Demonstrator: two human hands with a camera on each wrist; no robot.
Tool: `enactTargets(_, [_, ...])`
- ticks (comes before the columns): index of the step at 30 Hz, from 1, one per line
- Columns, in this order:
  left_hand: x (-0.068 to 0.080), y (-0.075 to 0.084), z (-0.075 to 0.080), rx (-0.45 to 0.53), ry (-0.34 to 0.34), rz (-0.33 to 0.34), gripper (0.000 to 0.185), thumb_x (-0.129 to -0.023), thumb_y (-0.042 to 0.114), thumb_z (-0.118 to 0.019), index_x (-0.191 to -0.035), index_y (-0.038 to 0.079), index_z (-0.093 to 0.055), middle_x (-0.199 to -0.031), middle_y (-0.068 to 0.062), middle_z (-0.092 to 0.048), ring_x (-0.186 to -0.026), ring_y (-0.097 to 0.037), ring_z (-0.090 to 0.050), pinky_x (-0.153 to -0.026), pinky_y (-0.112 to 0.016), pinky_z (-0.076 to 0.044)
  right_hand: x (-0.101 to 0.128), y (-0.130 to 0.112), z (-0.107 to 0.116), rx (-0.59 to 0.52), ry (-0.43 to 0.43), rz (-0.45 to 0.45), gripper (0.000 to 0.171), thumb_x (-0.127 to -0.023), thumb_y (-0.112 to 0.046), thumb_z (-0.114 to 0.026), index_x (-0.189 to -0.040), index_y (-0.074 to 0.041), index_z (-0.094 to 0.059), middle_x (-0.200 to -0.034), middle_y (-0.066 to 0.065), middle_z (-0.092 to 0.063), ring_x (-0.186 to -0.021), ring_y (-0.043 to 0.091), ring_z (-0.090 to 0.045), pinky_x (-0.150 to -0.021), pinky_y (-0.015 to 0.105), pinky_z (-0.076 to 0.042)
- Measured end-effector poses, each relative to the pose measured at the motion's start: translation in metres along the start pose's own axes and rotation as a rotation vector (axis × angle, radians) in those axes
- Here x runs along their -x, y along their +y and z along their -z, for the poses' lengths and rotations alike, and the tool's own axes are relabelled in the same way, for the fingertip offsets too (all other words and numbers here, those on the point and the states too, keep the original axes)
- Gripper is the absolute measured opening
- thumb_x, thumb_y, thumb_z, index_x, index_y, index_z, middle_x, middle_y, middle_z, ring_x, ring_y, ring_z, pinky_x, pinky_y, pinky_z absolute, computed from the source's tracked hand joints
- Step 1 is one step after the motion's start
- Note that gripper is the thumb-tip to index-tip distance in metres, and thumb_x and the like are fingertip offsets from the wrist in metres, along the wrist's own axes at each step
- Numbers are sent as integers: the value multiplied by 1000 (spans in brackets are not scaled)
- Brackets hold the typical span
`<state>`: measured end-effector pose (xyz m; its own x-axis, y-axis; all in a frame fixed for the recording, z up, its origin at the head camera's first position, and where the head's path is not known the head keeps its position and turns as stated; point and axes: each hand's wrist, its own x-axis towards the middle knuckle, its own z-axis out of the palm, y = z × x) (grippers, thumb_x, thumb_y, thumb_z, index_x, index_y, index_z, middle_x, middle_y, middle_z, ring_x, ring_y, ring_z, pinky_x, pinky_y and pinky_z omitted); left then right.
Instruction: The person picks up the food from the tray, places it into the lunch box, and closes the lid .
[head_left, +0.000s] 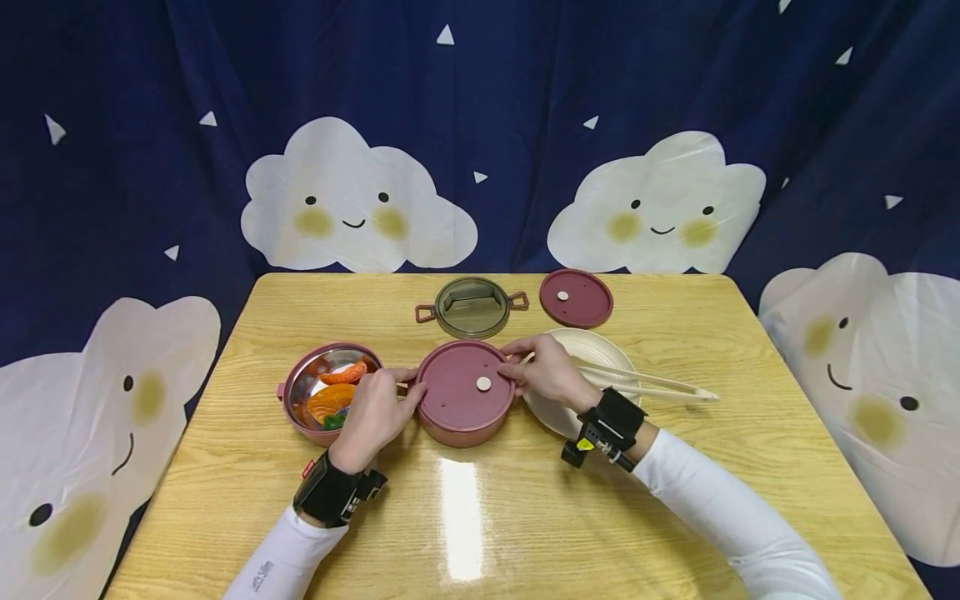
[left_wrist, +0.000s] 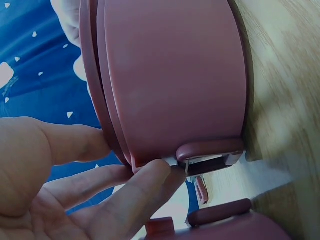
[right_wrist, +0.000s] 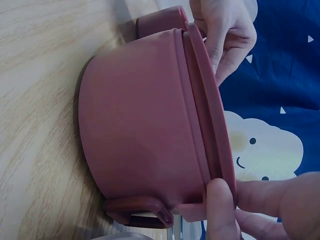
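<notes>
A maroon pot (head_left: pixel 459 425) stands mid-table with its maroon lid (head_left: pixel 461 385) on top. My left hand (head_left: pixel 411 388) pinches the lid's left rim, just above the pot's side handle (left_wrist: pixel 210 148). The thumb sits on the lid (left_wrist: pixel 100 75) and the fingers under its edge. My right hand (head_left: pixel 514 364) pinches the lid's right rim. In the right wrist view its thumb and fingers close on the lid (right_wrist: pixel 207 115) above the pot's wall (right_wrist: pixel 135 115), by the other handle (right_wrist: pixel 140 207).
An open maroon pot (head_left: pixel 296 379) holding toy food stands just left. Behind are an olive inner pan (head_left: pixel 472 307) and a second maroon lid (head_left: pixel 576 297). A cream plate (head_left: pixel 592 346) with pale chopsticks (head_left: pixel 660 385) lies to the right, under my right wrist.
</notes>
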<state>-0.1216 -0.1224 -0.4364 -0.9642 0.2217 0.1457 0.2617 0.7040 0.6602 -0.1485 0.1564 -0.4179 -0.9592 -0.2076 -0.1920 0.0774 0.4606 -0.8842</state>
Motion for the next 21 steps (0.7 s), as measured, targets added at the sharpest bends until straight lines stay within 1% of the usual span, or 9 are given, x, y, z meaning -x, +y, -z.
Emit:
enactTargets(2, [0,0,0,-4,4,-4,28,-95,15,-77,-117,-3,-79,-107,-20,-81,-86,-28,-77,-58,-24,-44,0,0,-1,10,1,5,30,-95,-3,-76,-123,7,-73,-89,12,-68,-55,10,-65,-62,42,-64])
enactTargets(3, [0,0,0,-9,7,-6,28,-95,15,-77,-117,-2,-79,-106,-20,-81,-91,-29,-78,-60,-25,-47,-1,-1,-1,15,1,7,30,-95,-3,-76,-123,7,-73,-89,12,-68,-55,10,-65,-62,42,-63])
enactTargets(6, [0,0,1,-13,10,-3,28,-95,15,-77,-117,-2,-79,-106,-19,-81,-93,-31,-79,-63,-29,-51,-1,-1,-2,28,5,14,29,-94,-4,-77,-121,6,-74,-87,12,-69,-54,10,-65,-62,43,-63])
enactTargets(10, [-1,0,1,-16,11,3,27,-95,13,-75,-117,-3,-79,-106,-20,-81,-91,-31,-78,-62,-28,-50,-4,1,-3,64,16,23,28,-94,-5,-78,-120,5,-75,-87,13,-71,-54,13,-67,-60,42,-63])
enactTargets(14, [-2,0,0,-16,5,6,26,-96,12,-74,-117,-3,-79,-107,-20,-81,-89,-31,-78,-60,-27,-47,-4,4,-5,111,26,16,28,-94,-8,-79,-119,3,-77,-87,12,-73,-60,26,-73,-59,39,-63])
enactTargets(16, [-2,-1,0,-13,0,9,26,-96,12,-74,-116,-3,-79,-107,-20,-81,-90,-30,-78,-60,-26,-47,-4,4,-5,117,27,6,28,-94,-8,-79,-120,2,-77,-87,11,-72,-63,30,-74,-60,39,-63])
enactTargets(18, [-2,-1,0,-8,-4,14,26,-97,13,-74,-117,-3,-79,-107,-20,-81,-90,-30,-78,-61,-26,-47,-4,3,-5,126,24,4,28,-94,-9,-79,-120,2,-77,-86,10,-72,-63,30,-74,-59,38,-62])
enactTargets(21, [-2,-1,0,-8,-5,19,26,-97,14,-75,-117,-2,-79,-107,-20,-81,-93,-31,-78,-64,-29,-51,-4,2,-3,169,13,22,29,-95,-11,-79,-120,1,-77,-85,10,-72,-61,25,-73,-57,32,-60])
